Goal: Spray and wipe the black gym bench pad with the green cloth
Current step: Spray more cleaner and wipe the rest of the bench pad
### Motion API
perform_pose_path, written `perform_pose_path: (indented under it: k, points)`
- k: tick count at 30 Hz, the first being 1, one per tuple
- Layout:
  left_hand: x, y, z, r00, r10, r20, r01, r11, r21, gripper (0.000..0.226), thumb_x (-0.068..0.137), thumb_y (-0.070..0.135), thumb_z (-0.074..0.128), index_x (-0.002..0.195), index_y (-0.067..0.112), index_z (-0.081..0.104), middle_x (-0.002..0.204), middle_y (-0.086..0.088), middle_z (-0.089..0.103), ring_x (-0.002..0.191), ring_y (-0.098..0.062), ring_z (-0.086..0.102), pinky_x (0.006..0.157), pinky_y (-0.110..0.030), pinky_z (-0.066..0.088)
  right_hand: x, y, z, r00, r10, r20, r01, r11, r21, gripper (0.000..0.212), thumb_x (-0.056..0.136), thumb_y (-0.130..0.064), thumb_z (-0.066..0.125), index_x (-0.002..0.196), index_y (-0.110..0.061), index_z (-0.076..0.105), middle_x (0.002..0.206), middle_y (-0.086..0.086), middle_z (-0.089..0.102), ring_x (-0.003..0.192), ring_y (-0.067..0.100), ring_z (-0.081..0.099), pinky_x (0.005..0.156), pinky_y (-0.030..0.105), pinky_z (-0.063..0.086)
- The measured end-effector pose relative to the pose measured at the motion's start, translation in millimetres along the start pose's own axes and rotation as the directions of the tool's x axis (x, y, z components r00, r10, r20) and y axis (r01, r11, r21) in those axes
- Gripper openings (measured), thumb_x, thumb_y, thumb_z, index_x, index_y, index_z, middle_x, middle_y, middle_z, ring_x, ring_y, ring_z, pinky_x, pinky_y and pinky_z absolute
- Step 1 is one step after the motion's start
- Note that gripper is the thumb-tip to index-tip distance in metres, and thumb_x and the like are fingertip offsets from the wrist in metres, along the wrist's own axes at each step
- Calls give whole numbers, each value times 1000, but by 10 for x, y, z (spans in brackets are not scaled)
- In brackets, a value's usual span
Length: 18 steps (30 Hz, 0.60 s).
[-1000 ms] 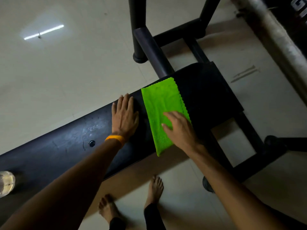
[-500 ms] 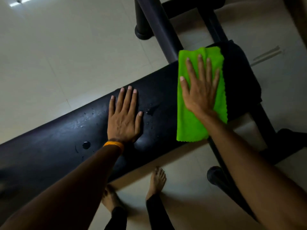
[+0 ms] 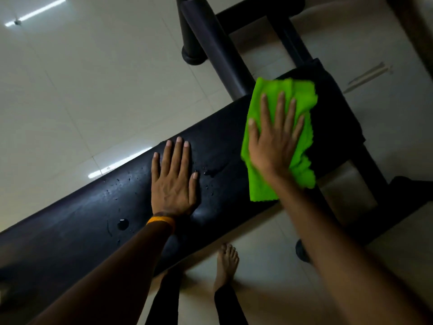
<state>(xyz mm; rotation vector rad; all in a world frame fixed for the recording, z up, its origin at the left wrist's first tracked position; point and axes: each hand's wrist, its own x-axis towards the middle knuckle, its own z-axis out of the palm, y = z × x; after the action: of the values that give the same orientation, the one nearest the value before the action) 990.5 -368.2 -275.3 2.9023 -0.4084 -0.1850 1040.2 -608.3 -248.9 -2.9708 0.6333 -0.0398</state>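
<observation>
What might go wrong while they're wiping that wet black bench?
The left hand presses flat on the bench pad right beside water drops, so it might slip. The green cloth is bunched up under the right hand, so it may leave streaks. If drops run off, the tile floor by the bare feet might get slippery.
</observation>
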Motion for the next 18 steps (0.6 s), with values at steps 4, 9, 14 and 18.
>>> perform_pose_path:
  k: [4,9,14,18]
  points:
    - [15,0,-1,1000,4,-12,-4,1000,-6,70,102,41,22,165,11,16,174,-10,13,162,-26,6,130,-54,8,-997,-171,-26,954,-257,152,264,964,-26,61,104,-57,26,161,-38,14,171,3,7,158,31,4,125,58,6]
    - [15,1,7,1000,13,-2,-13,1000,-9,69,104,42,20,165,10,13,174,-9,8,162,-25,2,131,-52,3,-176,363,-33,971,-225,76,228,973,-38,62,102,-60,28,160,-40,18,171,1,13,158,30,9,125,57,12]
    - [-3,-11,14,1000,10,1,-9,1000,-16,69,105,41,19,166,11,12,175,-8,6,162,-24,1,130,-54,6,-1019,-168,48,990,137,28,-137,991,-6,62,104,-58,26,161,-36,18,171,5,11,158,32,5,125,59,8]
    - [-4,-20,9,1000,13,-3,-13,1000,-23,69,105,41,21,166,10,13,175,-9,8,162,-25,3,130,-56,9,-1360,61,14,982,-144,118,145,989,2,63,101,-63,29,160,-41,18,171,-1,11,158,29,6,124,58,8]
